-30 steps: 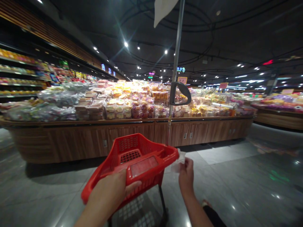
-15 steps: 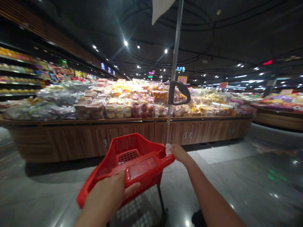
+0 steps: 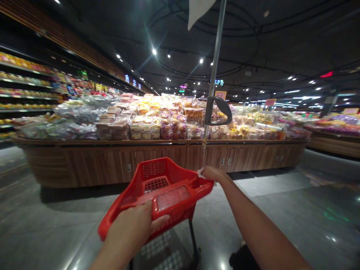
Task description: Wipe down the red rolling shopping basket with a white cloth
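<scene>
A red plastic shopping cart (image 3: 180,174) stands before me, turned at an angle, with a bare grid floor showing in its basket. My left hand (image 3: 137,223) is closed around its handle bar, beside a clear rectangular panel (image 3: 173,198). At the cart's right corner, the fingers of my right hand (image 3: 211,173) close on the lower end of a thin metal pole (image 3: 217,48), where a small white piece (image 3: 200,173) shows. The pole rises nearly upright and carries a grey loop-shaped handle (image 3: 208,110). A white sheet-like piece (image 3: 198,13) hangs near its top.
A long wood-panelled display counter (image 3: 157,153) crosses ahead, heaped with bagged foods (image 3: 146,125). Stocked shelves (image 3: 25,92) line the left side. Another display counter (image 3: 334,140) stands at the right. Grey shiny floor tiles (image 3: 270,210) surround the cart.
The cart, both my hands and the pole sit slightly further right in view, and the counter has shifted right too. Both grips look the same.
</scene>
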`<act>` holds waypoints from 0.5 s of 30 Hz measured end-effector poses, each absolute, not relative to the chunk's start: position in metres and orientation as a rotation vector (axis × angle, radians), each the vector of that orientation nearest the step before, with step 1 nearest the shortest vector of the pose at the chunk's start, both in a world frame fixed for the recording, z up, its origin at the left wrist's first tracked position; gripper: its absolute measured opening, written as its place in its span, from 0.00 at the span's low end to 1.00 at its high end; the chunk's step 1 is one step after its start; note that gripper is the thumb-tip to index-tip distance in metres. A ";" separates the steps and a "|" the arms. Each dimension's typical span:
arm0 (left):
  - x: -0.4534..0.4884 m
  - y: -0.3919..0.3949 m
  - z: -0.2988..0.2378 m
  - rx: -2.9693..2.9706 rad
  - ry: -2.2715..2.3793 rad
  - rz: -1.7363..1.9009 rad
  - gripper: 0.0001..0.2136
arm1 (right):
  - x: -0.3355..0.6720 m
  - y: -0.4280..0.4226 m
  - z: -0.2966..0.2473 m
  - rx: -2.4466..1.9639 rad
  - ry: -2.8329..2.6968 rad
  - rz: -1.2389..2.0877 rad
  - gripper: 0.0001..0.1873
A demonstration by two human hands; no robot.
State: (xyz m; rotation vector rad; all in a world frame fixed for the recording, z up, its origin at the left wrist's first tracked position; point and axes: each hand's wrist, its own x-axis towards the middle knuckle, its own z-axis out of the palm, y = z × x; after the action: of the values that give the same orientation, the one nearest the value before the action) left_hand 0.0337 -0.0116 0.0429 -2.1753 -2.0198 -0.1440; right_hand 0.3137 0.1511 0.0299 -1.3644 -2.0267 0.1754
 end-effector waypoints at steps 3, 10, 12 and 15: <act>0.037 -0.015 0.050 -2.165 -2.082 -0.104 0.24 | 0.312 0.138 0.022 -1.487 -2.114 0.192 0.09; 0.030 -0.008 0.039 -2.231 -1.975 -0.164 0.26 | 0.322 0.083 -0.004 -1.723 -1.922 0.058 0.09; 0.034 -0.007 0.037 -2.233 -1.973 -0.170 0.25 | 0.322 0.070 -0.013 -1.763 -1.794 0.060 0.12; 0.044 -0.007 0.038 -2.217 -1.989 -0.177 0.25 | 0.313 0.059 -0.028 -1.556 -1.350 0.366 0.17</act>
State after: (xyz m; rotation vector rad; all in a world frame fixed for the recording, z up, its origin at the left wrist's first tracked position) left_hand 0.0441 -0.0075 0.0376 -2.2166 -1.9888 -0.1770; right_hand 0.3127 0.0586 -0.0284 -1.5564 -1.3503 0.3658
